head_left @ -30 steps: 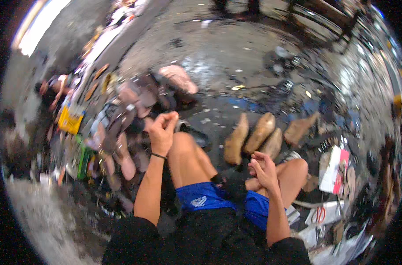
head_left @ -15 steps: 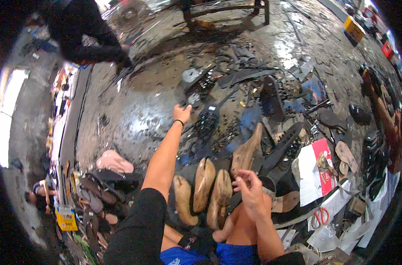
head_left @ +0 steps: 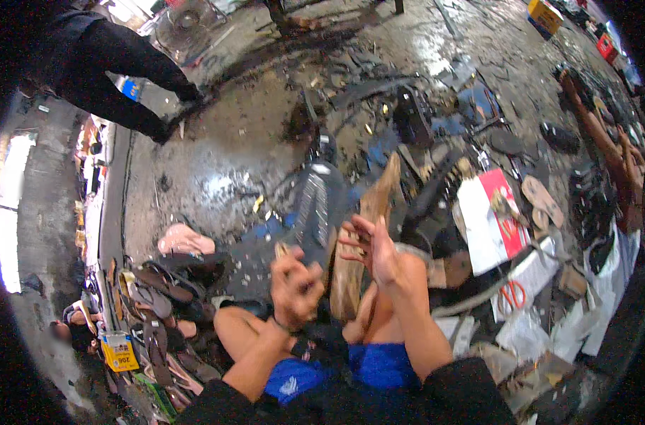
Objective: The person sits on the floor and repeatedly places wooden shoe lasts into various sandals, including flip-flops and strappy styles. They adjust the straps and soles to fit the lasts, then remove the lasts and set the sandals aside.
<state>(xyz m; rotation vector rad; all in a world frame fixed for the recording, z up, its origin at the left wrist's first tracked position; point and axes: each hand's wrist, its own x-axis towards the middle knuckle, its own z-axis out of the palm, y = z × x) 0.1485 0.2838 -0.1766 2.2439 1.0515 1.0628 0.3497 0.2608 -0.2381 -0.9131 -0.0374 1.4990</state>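
Note:
My left hand [head_left: 293, 289] is in front of my lap, blurred, its fingers curled in. Whatever it may hold is hidden. A pale tip shows just beyond its fingers, too blurred to name. My right hand [head_left: 372, 249] is raised with spread, slightly bent fingers and nothing seen in them. Behind and below it stands a wooden shoe last [head_left: 346, 287], between my legs. Farther up, another wooden last [head_left: 381, 191] points away from me. Between the hands and beyond them lies a long, shiny black piece [head_left: 312, 205] with a white patch; its kind is unclear.
Sandals and soles [head_left: 152, 301] are heaped at the left, by a pink sole piece [head_left: 186, 239]. To the right are red-handled scissors [head_left: 511, 296], paper with a red panel [head_left: 503, 219] and beige soles [head_left: 542, 202]. Someone in dark trousers [head_left: 142, 60] stands at far left. Scraps litter the floor.
My left hand has drawn back from the floor ahead to near my lap, its fingers curled. The shiny black piece is closer to me. My right hand stays raised. The view has shifted.

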